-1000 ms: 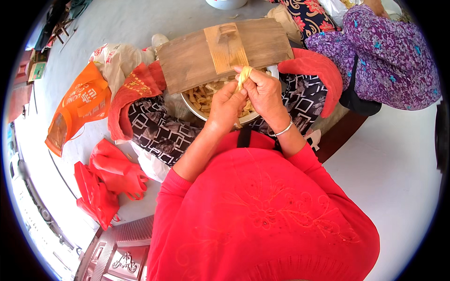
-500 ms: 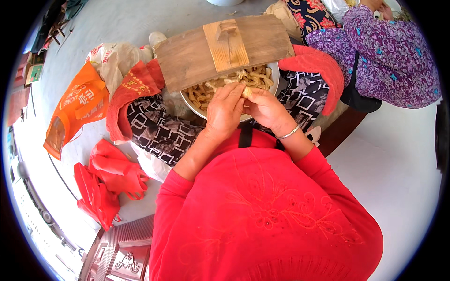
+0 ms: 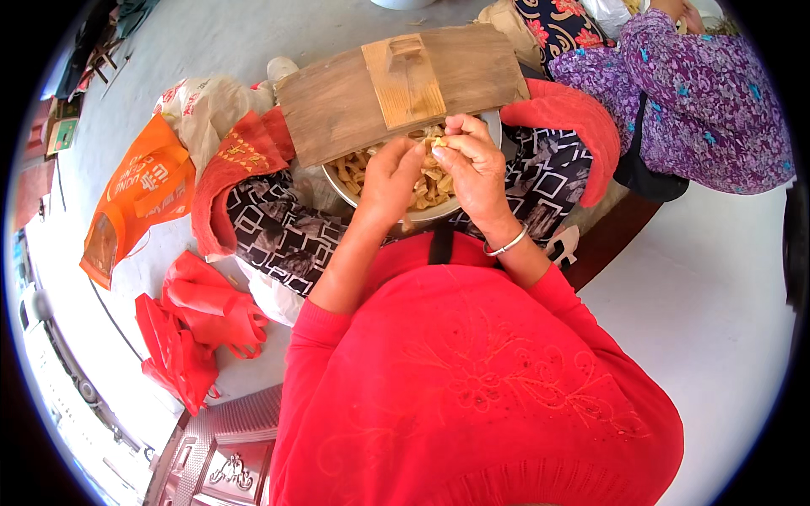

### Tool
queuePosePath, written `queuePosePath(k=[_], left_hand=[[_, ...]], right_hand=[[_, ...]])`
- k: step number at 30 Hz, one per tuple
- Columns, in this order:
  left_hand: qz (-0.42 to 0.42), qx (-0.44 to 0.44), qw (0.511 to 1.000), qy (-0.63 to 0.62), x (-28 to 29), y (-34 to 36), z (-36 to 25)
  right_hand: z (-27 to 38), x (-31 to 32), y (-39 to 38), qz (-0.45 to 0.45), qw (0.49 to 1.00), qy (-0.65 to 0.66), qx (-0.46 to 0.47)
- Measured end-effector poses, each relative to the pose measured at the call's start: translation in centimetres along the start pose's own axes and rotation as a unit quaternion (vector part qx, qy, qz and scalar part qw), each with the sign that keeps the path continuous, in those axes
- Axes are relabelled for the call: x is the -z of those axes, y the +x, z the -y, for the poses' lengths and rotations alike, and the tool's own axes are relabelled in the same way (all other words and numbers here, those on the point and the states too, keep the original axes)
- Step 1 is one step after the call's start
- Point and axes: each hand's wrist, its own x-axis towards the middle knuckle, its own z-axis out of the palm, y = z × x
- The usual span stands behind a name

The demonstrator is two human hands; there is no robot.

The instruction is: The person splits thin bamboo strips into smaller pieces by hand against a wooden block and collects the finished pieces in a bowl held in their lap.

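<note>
A round metal basin sits between the person's knees, well filled with yellow-brown strips that lie loosely tangled below its rim. A wooden board, with a paler crosspiece on its middle, lies over the far part of the basin and hides what is beneath it. On the floor to the left are an orange bag, a crumpled red bag and a whitish plastic bag; their contents cannot be told. Both hands are raised over the basin, just in front of the board's near edge, with a small pale yellow piece between their fingertips. The left hand points up and inward, its thumb and fingers drawn together on the piece's left side, most of the fingers hidden behind the thumb. The right hand pinches the other side between thumb and forefinger, the remaining fingers loosely bent and slightly spread above. Its wrist, wearing a silvery bracelet, angles in from the lower right; both forearms converge toward the basin.
</note>
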Motion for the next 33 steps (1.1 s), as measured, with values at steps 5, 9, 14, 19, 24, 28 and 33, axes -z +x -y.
queuePosePath(k=[5,9,14,19,24,28,33], left_hand=[[0.028,-0.023,0.997,0.061,4.5,-3.2,1.8],[-0.042,-0.221,0.909,0.351,5.1,-3.6,-1.4],[-0.03,-0.341,0.825,0.45,3.2,-2.4,-4.7],[0.031,-0.239,0.908,0.342,3.4,-1.3,-5.4],[0.111,-0.013,0.986,0.122,5.2,0.4,-6.7],[0.075,-0.016,0.997,0.009,5.8,4.5,-5.6],[0.031,-0.007,1.0,0.003,5.6,7.3,-3.4]], right_hand=[[-0.2,1.9,0.6,0.033,0.993,0.089,-0.072],[2.0,3.2,2.3,0.012,0.996,-0.071,-0.058],[5.1,2.9,5.1,0.234,0.957,-0.167,0.049],[3.6,3.4,6.0,0.376,0.895,0.035,-0.239],[3.6,4.3,7.2,0.318,0.924,0.019,-0.21],[2.4,3.1,8.0,0.192,0.969,-0.015,-0.155],[0.0,1.8,8.8,0.136,0.981,-0.101,-0.09]])
